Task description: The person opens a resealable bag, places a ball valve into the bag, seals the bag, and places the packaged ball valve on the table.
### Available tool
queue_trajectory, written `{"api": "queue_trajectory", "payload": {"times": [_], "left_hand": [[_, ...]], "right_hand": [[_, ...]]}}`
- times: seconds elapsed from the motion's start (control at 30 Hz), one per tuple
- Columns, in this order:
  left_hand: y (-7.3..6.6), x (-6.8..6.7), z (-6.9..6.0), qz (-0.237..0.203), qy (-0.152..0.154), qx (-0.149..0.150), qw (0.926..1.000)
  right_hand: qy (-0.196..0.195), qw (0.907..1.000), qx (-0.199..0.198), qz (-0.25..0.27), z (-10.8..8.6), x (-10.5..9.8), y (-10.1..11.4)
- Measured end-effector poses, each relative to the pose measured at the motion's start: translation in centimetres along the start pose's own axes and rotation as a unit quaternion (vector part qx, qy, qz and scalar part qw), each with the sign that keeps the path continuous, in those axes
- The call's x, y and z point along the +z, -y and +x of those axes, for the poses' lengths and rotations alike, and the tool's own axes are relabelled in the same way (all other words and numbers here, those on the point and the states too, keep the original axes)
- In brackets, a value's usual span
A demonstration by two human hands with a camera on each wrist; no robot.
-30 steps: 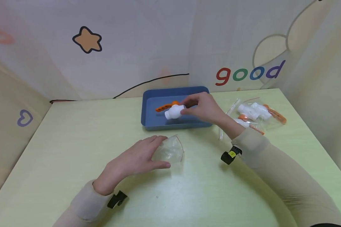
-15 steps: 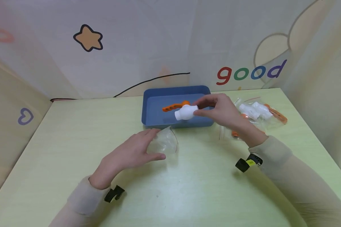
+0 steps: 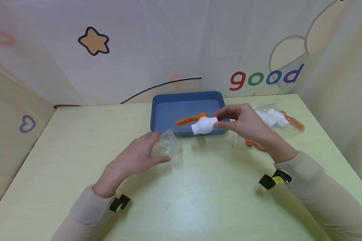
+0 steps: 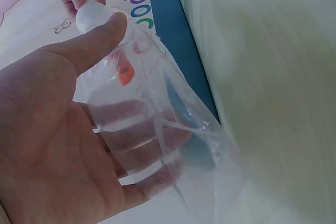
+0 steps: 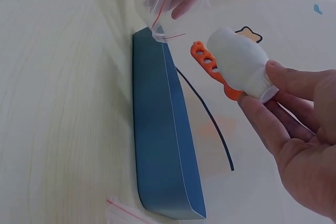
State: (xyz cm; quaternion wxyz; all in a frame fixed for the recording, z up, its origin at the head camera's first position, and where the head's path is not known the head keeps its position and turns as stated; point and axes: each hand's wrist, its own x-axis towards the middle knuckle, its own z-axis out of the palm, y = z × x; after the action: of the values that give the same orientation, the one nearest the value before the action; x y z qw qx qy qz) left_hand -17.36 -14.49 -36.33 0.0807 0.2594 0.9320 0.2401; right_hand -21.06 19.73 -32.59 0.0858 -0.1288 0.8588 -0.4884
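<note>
My right hand [image 3: 248, 124] pinches a white plastic ball valve [image 3: 204, 126] by one end, thumb against fingers. Its orange lever handle [image 3: 188, 120] points left. The valve is held up over the front edge of a blue tray [image 3: 172, 110]. In front of the tray, my left hand [image 3: 132, 155] carries a clear zip bag [image 3: 170, 144] against its extended fingers, thumb spread apart. Through the film of the bag [image 4: 147, 124] the fingers show in the left wrist view; whether they are inside or behind it I cannot tell.
Clear bags holding more white and orange valves [image 3: 276, 117] lie on the table [image 3: 78, 144] right of the tray, partly hidden by my right hand and forearm. A printed curtain [image 3: 157, 43] hangs behind the table's back edge.
My right hand has brought the valve rightward and toward me, from over the tray's middle to its front edge. My left hand has shifted slightly left and away from me with the bag.
</note>
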Motion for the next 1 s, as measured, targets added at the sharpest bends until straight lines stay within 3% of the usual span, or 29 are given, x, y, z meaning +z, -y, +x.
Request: {"api": "queue_trajectory", "payload": {"times": [0.33,1.0], "left_hand": [[-0.5,0.0,0.4,0.002,0.002,-0.016,0.9999],[-2.1,0.7,0.4,-0.027,-0.028,0.047,0.9981]], "right_hand": [[0.041,0.9981,-0.025,0.040,-0.5,0.4,-0.4],[0.084,0.9879,-0.115,0.060,-0.1,2.8,-0.2]]}}
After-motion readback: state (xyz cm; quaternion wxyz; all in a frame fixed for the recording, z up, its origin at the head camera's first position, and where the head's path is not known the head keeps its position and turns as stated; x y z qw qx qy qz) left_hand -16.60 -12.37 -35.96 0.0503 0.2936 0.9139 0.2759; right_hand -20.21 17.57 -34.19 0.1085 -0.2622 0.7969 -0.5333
